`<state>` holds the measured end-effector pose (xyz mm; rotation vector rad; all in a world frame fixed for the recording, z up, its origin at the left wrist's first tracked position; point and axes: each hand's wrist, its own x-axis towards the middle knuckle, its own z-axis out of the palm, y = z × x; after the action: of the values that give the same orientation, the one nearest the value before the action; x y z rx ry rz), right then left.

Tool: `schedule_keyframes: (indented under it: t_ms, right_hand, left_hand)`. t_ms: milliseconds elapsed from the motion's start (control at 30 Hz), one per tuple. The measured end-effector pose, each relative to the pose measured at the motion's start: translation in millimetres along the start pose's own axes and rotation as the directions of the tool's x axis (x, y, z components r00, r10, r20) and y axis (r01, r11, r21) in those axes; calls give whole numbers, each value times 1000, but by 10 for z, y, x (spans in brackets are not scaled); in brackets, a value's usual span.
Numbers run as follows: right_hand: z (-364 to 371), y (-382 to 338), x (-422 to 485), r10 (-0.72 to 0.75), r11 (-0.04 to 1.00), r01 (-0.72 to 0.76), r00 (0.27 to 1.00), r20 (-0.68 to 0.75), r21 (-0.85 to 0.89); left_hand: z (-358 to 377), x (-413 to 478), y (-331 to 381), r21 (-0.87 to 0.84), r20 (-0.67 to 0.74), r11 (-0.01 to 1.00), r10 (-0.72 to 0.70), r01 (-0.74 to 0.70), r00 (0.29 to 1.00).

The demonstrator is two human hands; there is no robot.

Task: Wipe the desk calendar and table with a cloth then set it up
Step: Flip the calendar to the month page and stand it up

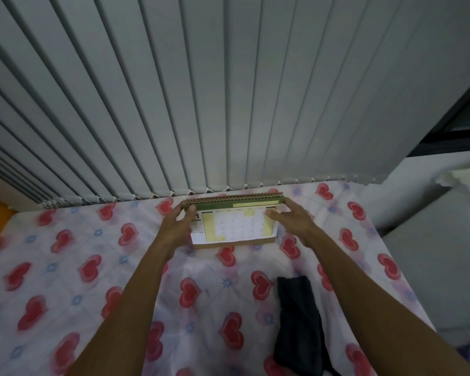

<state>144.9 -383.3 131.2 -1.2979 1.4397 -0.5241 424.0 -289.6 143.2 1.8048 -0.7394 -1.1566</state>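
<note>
The desk calendar (234,221) stands at the far edge of the table (65,267), and the vertical blinds (201,104) hang just behind it, closing off that side. The left hand (178,229) and right hand (291,221) occupy its two ends. Nearer than the calendar the heart-print tabletop lies open, except for a dark cloth (299,324) to the near right.

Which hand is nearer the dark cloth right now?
Right. The right hand grips the desk calendar's right end, straight beyond the dark cloth; the left hand holds the calendar's left end, farther across the table.
</note>
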Motion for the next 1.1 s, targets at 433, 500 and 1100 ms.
schedule_keyframes:
  t_ms: [433, 500, 1100]
  right_hand:
    - [-367, 28, -180, -155, 987, 161, 921, -357, -15]
    - [-652, 59, -183, -102, 994, 104, 909, -405, -17]
    - [-1871, 554, 323, 175, 972, -84, 885, -431, 221]
  left_hand:
    - [566, 191, 446, 33, -11, 982, 185, -185, 983]
    - [887, 239, 610, 38, 41, 980, 196, -198, 980]
    - [2728, 989, 986, 223, 250, 931, 232, -289, 940]
